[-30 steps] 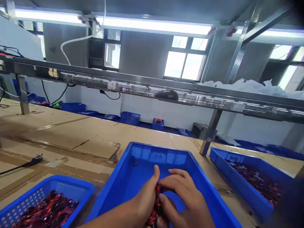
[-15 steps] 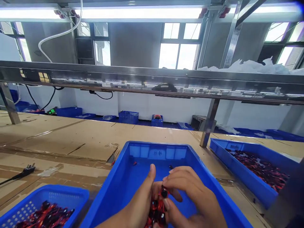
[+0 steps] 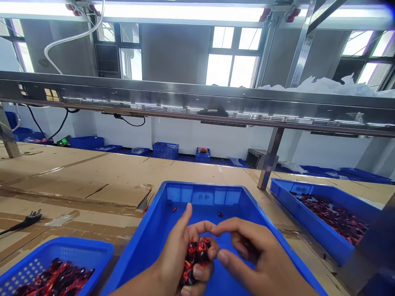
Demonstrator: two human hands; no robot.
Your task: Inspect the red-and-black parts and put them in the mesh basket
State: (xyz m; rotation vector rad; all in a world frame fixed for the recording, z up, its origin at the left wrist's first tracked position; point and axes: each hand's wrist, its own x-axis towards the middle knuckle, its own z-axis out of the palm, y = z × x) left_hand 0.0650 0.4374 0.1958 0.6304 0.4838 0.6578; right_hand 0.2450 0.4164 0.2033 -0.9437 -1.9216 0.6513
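Note:
My left hand (image 3: pixel 175 250) is cupped, palm toward the right, with its fingers curled round several small shiny red-and-black parts (image 3: pixel 197 253); their exact kind I cannot make out. Close by on the right is my right hand (image 3: pixel 259 255), its thumb and forefinger apart and no part visible between them. Its forefinger tip is at the left hand's fingertips. Both hands are over a deep blue plastic tray (image 3: pixel 203 198). On the tray's floor lie a loose red part (image 3: pixel 174 209) and a dark red part (image 3: pixel 220 214).
At the lower left, a blue perforated basket (image 3: pixel 105 248) holds more red-and-black parts. Another blue tray (image 3: pixel 279 185) of such parts stands right, behind a metal post (image 3: pixel 271 158). A black plug (image 3: pixel 32 218) lies on the cardboard-covered table (image 3: pixel 117 168). A metal shelf beam (image 3: pixel 173 98) crosses above.
My right hand has moved slightly right and released the dark part that was between its fingertips. The parts in my left hand now show more fully. The view has shifted slightly.

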